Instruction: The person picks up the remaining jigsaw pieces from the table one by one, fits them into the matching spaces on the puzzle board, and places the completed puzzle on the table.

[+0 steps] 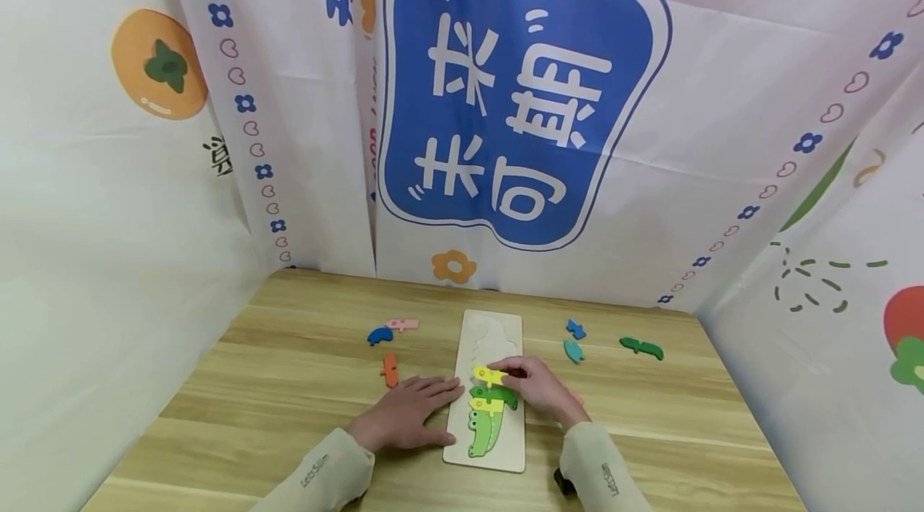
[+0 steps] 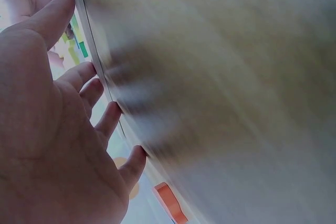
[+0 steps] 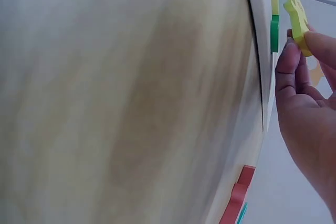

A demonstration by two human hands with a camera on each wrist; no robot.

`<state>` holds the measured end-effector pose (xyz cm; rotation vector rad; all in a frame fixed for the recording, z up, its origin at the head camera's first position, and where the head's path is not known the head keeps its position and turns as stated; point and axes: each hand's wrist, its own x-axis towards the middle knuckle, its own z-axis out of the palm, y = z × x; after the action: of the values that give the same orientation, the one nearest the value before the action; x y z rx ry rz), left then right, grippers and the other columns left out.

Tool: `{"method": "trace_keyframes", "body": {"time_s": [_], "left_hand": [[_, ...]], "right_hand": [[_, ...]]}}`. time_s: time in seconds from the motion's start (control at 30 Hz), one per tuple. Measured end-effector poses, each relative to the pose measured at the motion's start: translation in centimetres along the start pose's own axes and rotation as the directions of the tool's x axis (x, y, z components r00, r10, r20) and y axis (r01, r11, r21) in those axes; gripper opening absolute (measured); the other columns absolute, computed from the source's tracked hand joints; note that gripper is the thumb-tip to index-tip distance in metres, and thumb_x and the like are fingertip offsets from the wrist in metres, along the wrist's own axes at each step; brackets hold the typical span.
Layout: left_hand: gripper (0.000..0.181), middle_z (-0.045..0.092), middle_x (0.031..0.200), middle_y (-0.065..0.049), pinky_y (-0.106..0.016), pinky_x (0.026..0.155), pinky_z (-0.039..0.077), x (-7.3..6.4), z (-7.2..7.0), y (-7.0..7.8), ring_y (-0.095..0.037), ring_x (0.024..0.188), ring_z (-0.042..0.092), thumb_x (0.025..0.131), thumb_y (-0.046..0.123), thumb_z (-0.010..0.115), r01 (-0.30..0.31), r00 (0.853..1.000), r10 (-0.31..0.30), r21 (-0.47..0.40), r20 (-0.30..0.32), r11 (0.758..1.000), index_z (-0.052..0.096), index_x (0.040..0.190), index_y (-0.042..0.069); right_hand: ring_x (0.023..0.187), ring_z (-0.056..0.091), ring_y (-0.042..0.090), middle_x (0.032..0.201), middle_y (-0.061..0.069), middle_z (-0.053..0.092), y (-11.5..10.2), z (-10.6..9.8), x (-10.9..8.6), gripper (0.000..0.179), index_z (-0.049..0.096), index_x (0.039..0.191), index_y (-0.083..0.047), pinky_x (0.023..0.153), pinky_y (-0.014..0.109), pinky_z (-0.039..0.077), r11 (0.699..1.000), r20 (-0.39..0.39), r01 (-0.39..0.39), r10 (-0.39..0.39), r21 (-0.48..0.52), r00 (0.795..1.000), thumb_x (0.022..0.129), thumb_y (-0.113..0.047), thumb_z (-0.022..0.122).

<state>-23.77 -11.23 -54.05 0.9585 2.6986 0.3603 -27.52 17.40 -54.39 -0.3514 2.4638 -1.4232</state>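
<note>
A pale wooden puzzle board (image 1: 511,448) lies lengthwise on the table between the two hands. In its near half sit a light green crocodile-head piece (image 1: 478,440), a yellow piece (image 1: 487,406) and a green piece (image 1: 508,396). The right hand (image 1: 540,388) pinches another yellow puzzle piece (image 3: 297,22) between thumb and fingers, just above the board beyond the green piece. Along the board's left edge, the left hand (image 1: 413,416) rests with fingers spread, fingertips (image 2: 137,153) right at the rim. Empty pale recesses show at the board's far end.
Left of the board lie pink (image 1: 404,325), blue (image 1: 379,335) and orange (image 1: 390,370) pieces. To the right are a small blue piece (image 1: 575,328), a teal one (image 1: 573,351) and a dark green one (image 1: 642,347). A red piece (image 3: 236,200) is mostly hidden behind the right hand.
</note>
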Motion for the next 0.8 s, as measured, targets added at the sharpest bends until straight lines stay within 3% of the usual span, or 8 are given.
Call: {"method": "trace_keyframes", "body": {"time_s": [0.3, 0.53, 0.67, 0.8], "left_hand": [[0.081, 0.033, 0.169, 0.009, -0.055, 0.124, 0.03, 0.07, 0.33, -0.18, -0.027, 0.154, 0.035, 0.096, 0.07, 0.055, -0.002, 1.0, 0.003, 0.006, -0.014, 1.0, 0.034, 0.163, 0.029], [0.081, 0.033, 0.169, 0.008, -0.055, 0.125, 0.029, 0.18, 0.7, -0.21, -0.027, 0.154, 0.035, 0.097, 0.069, 0.055, -0.007, 1.0, 0.007, -0.005, -0.014, 1.0, 0.034, 0.163, 0.028], [0.08, 0.035, 0.168, 0.007, -0.056, 0.124, 0.029, 0.1, 0.45, -0.08, -0.028, 0.153, 0.036, 0.097, 0.067, 0.056, -0.021, 0.999, 0.021, -0.001, -0.032, 1.0, 0.036, 0.163, 0.027], [0.079, 0.034, 0.169, 0.007, -0.055, 0.125, 0.028, 0.08, 0.25, -0.01, -0.027, 0.154, 0.035, 0.097, 0.066, 0.057, -0.014, 1.0, 0.014, -0.01, -0.026, 1.0, 0.036, 0.163, 0.026]], "right_hand": [[0.129, 0.059, 0.03, 0.137, 0.009, 0.067, 0.09, 0.01, 0.13, 0.03, 0.077, 0.124, -0.021, 0.109, 0.056, 0.047, 0.999, 0.033, -0.002, 0.004, -0.051, 0.999, 0.105, -0.008, 0.057], [0.126, 0.059, 0.03, 0.133, 0.006, 0.068, 0.15, 0.3, 0.08, 0.029, 0.077, 0.123, -0.024, 0.108, 0.058, 0.046, 0.993, 0.015, -0.021, 0.022, -0.117, 1.0, 0.105, -0.01, 0.059], [0.109, 0.06, 0.021, 0.119, 0.002, 0.068, 0.06, 0.43, 0.4, 0.027, 0.077, 0.122, -0.024, 0.096, 0.046, 0.051, 0.988, 0.0, -0.019, 0.02, -0.155, 1.0, 0.103, -0.011, 0.062], [0.093, 0.055, 0.016, 0.105, 0.0, 0.063, 0.12, 0.41, 0.77, 0.026, 0.078, 0.121, -0.021, 0.081, 0.032, 0.047, 0.976, -0.003, 0.004, -0.004, -0.219, 1.0, 0.102, -0.011, 0.065]]}}
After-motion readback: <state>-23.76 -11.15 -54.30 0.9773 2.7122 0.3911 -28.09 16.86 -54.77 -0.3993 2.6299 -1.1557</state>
